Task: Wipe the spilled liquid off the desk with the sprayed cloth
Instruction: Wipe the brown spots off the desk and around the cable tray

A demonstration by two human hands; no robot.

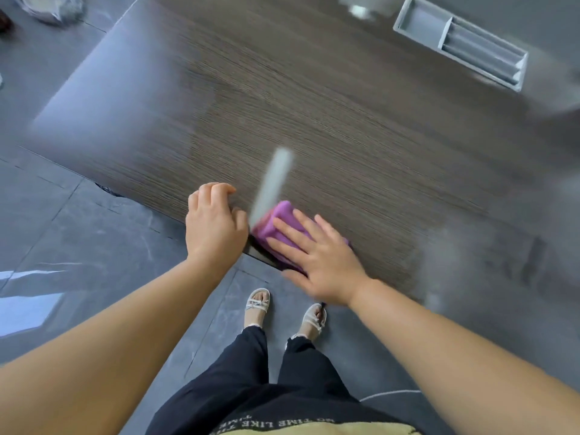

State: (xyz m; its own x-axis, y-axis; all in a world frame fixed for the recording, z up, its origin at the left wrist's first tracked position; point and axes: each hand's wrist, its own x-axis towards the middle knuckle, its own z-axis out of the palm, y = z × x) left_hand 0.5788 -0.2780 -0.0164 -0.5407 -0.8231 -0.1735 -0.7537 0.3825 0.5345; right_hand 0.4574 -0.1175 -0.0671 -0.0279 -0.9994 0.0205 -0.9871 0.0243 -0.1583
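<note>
Head view, right hand (320,262) flat on cloth (279,227), left hand (213,227), grip unclear, shirt (282,426) "TIME LIKE"

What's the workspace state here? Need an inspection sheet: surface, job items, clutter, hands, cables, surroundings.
Surface: dark wood-grain desk, motion-blurred; no spill can be made out; pale streak on it, likely a reflection.
Job's things: purple cloth, folded, at the desk's near edge.
Clutter: grey recessed tray set into the desk, far right.
Hands: right hand flat, fingers straight, pressing the cloth; left hand rests on the desk edge, fingers loosely curled, holding nothing.
Cables: thin pale curve on the floor; cannot tell whether it is a cable.
Surroundings: grey tiled floor; blurred objects far left.
</note>
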